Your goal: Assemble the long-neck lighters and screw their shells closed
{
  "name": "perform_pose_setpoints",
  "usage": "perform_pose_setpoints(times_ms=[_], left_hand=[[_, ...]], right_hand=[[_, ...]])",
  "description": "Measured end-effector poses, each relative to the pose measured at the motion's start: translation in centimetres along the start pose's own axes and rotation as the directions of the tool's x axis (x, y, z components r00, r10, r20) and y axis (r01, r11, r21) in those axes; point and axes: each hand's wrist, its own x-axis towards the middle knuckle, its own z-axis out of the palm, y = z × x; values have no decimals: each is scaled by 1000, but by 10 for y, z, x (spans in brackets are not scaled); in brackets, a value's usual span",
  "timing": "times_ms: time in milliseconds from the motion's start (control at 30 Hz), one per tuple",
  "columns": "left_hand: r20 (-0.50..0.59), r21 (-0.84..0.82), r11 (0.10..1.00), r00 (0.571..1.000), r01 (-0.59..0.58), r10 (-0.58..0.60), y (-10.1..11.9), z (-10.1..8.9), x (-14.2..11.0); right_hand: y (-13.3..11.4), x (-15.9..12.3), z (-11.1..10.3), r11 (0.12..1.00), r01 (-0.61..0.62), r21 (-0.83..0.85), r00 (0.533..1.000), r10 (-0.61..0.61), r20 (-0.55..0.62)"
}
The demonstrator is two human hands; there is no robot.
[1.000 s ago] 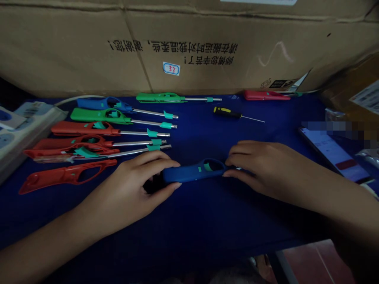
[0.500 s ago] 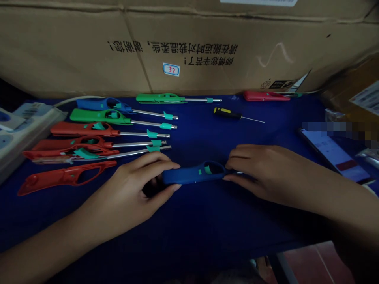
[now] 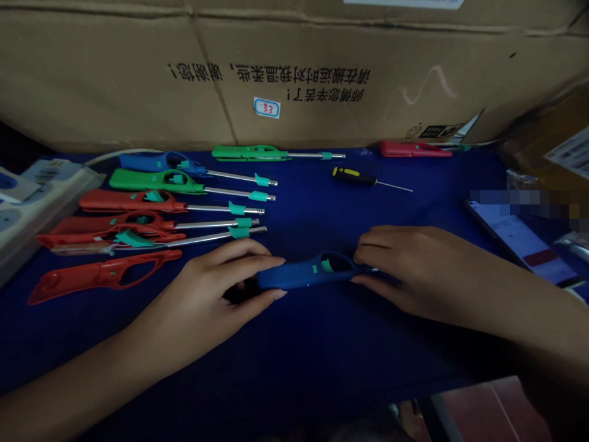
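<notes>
A blue long-neck lighter (image 3: 294, 275) with a green trigger lies level between my two hands, low over the blue table. My left hand (image 3: 221, 288) is closed on the butt of its handle, thumb on the near side and fingers on the far side. At the other end my right hand (image 3: 400, 264) pinches the front of the body where the metal neck begins; most of the neck is hidden under that hand. To the left of my hands lie a blue lighter (image 3: 142, 162), a green lighter (image 3: 142, 179), several red lighters (image 3: 124, 201) and a loose red handle shell (image 3: 92, 277).
A large cardboard box (image 3: 294, 37) walls off the back. Before it lie another green lighter (image 3: 246, 153), a red lighter (image 3: 409, 149) and a black-and-yellow screwdriver (image 3: 354, 176). A phone (image 3: 519, 239) sits at right, a white power strip (image 3: 46, 196) at left.
The blue lighter and both hands have shifted very slightly to the right. The grip of each hand looks the same, and the other lighters have stayed put.
</notes>
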Motion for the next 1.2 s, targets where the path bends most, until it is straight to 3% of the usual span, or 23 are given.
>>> perform_pose_setpoints(times_ms=[500,633,867,1033,1200], left_hand=[[-12,35,999,999,-31,31,0,3,-1],[13,130,989,997,-73,72,2,1,-2],[71,556,776,947,-297,312,9,2,-2],[137,613,710,931,-347,338,3,2,2],[151,579,734,931,-355,332,-2,-4,3]], right_hand=[[3,-1,-1,1000,0,19,1000,0,6],[-2,1,-1,999,26,-45,1000,-26,1],[-6,6,3,972,121,-202,989,-136,-60],[-2,6,-1,969,154,-194,980,-174,-94],[-1,4,-1,970,162,-183,978,-183,-103]])
